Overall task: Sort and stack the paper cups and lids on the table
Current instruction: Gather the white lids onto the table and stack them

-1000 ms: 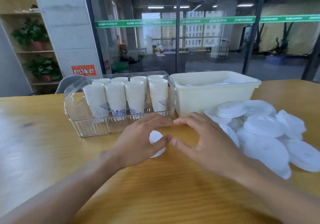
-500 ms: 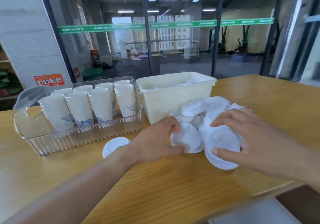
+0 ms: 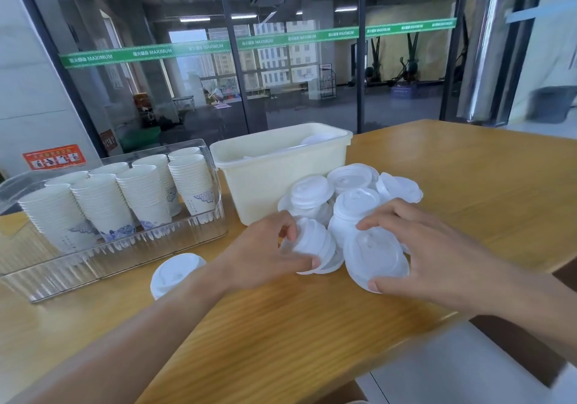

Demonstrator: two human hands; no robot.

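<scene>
A heap of white plastic lids (image 3: 349, 191) lies on the wooden table (image 3: 468, 185) in front of a cream bin (image 3: 281, 178). My left hand (image 3: 265, 250) grips a small stack of lids (image 3: 315, 244) at the heap's near left edge, thumb below and fingers above. My right hand (image 3: 437, 253) holds a larger tilted lid (image 3: 374, 257) between thumb and fingers just to the right. One single lid (image 3: 175, 272) lies apart on the table at the left. Stacks of white paper cups (image 3: 125, 197) stand in a clear plastic tray (image 3: 118, 263).
The cream bin holds a few lids inside. The table's near right edge (image 3: 462, 316) runs close under my right wrist, with grey floor beyond. A glass wall stands behind the table.
Both hands left the single lid on the table and moved right to the heap. The left hand has taken hold of a small stack of lids and the right hand a larger lid.
</scene>
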